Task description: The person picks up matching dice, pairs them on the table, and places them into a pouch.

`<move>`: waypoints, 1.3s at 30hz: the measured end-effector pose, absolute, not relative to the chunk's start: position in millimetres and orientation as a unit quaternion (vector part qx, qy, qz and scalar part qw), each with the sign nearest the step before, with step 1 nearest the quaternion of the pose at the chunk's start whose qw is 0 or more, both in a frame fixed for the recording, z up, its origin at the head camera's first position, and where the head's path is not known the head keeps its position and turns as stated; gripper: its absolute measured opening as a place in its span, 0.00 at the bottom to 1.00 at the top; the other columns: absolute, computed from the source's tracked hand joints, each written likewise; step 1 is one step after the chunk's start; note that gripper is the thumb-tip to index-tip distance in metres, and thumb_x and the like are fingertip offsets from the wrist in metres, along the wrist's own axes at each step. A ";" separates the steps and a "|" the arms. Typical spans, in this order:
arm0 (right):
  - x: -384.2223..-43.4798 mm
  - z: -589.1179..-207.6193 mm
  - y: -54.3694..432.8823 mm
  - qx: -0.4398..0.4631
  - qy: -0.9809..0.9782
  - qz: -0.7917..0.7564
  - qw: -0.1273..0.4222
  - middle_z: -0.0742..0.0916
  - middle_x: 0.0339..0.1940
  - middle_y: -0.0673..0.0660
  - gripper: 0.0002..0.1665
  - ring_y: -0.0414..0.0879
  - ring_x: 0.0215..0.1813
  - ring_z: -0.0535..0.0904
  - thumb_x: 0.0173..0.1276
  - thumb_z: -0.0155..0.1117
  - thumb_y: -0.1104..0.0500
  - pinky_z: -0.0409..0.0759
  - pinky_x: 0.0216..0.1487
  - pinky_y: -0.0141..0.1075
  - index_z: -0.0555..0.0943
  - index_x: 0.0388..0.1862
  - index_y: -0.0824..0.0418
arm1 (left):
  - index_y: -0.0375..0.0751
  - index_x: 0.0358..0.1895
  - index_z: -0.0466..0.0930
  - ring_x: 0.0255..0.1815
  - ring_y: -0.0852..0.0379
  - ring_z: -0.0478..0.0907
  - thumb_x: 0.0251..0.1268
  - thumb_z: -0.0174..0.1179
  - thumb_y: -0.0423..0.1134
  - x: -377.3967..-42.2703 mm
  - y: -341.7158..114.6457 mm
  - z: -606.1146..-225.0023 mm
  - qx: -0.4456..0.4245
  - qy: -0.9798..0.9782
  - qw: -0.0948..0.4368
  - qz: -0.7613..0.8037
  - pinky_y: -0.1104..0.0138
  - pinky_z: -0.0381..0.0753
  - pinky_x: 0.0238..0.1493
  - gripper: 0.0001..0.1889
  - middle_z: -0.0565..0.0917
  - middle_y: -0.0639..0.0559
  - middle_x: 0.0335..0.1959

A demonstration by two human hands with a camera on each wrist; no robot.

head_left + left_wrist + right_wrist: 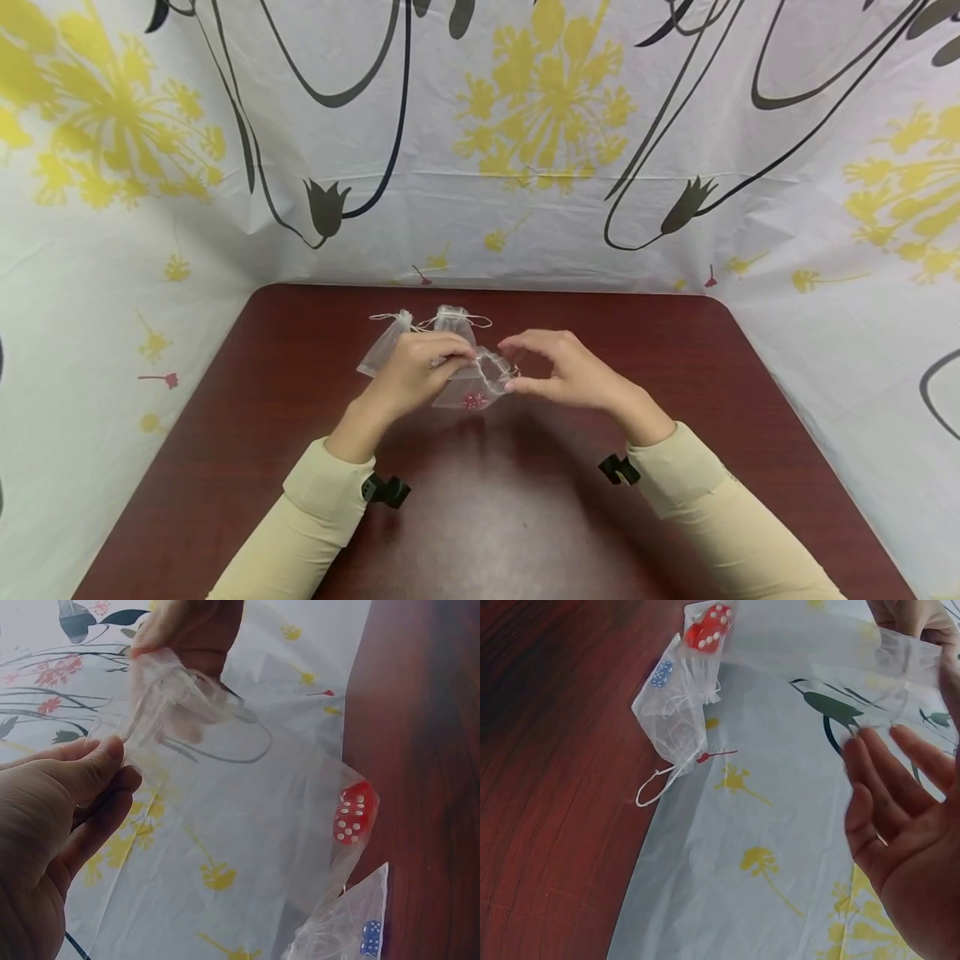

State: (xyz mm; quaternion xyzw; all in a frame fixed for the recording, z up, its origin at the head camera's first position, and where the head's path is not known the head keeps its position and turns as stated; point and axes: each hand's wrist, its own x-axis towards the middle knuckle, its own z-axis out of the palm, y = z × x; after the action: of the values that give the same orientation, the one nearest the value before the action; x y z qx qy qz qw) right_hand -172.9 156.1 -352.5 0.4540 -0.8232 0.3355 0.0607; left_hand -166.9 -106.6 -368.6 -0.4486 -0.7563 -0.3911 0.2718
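Note:
My left hand [420,367] pinches the rim of a sheer white drawstring bag [453,395] between thumb and fingers. Red dice [354,814] with white dots lie in the bottom corner of this bag, which hangs tilted over the table. Across from it, my right hand [564,367] is at the bag's mouth, thumb and fingers spread apart, fingertips right by the loose drawstring. Behind the left hand lie two more sheer bags, one at the left [384,348] and one at the back [452,323]. Blue dice [662,673] show through one of them.
A dark red-brown table [480,500] is under both hands. Around its back and sides hangs a white cloth [420,225] printed with yellow flowers and grey stems. The two other bags' white cords [478,321] stick out near the back edge.

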 end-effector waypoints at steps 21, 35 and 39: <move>-176.6 -349.9 187.7 0.417 -0.826 0.306 0.225 0.88 0.27 0.50 0.08 0.35 0.24 0.75 0.58 0.76 0.71 0.72 0.26 0.25 0.89 0.33 0.61 | 0.32 0.32 0.90 0.25 0.54 0.87 0.44 0.78 0.24 -173.0 -124.2 -369.1 -0.387 -0.753 0.371 -0.381 0.67 0.84 0.27 0.09 0.89 0.45 0.27; -188.7 -366.5 227.3 0.339 -0.869 0.290 0.215 0.87 0.26 0.48 0.02 0.37 0.24 0.74 0.66 0.72 0.66 0.70 0.25 0.26 0.88 0.32 0.61 | 0.35 0.32 0.89 0.27 0.57 0.86 0.53 0.75 0.26 -194.0 -98.9 -395.0 -0.389 -0.795 0.264 -0.382 0.66 0.83 0.30 0.05 0.89 0.49 0.28; -211.5 -379.7 232.4 0.313 -0.886 0.274 0.203 0.87 0.24 0.51 0.02 0.38 0.22 0.73 0.66 0.72 0.65 0.71 0.24 0.31 0.88 0.33 0.62 | 0.37 0.33 0.90 0.30 0.57 0.87 0.58 0.73 0.32 -212.0 -84.5 -402.7 -0.368 -0.836 0.204 -0.353 0.65 0.84 0.37 0.02 0.90 0.50 0.30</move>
State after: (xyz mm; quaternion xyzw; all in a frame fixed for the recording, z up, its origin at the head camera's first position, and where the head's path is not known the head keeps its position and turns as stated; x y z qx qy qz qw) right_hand -211.5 232.4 -379.7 0.3126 -0.8865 0.2743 0.2031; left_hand -212.0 -84.5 -402.7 -0.3681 -0.8356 -0.3531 0.2040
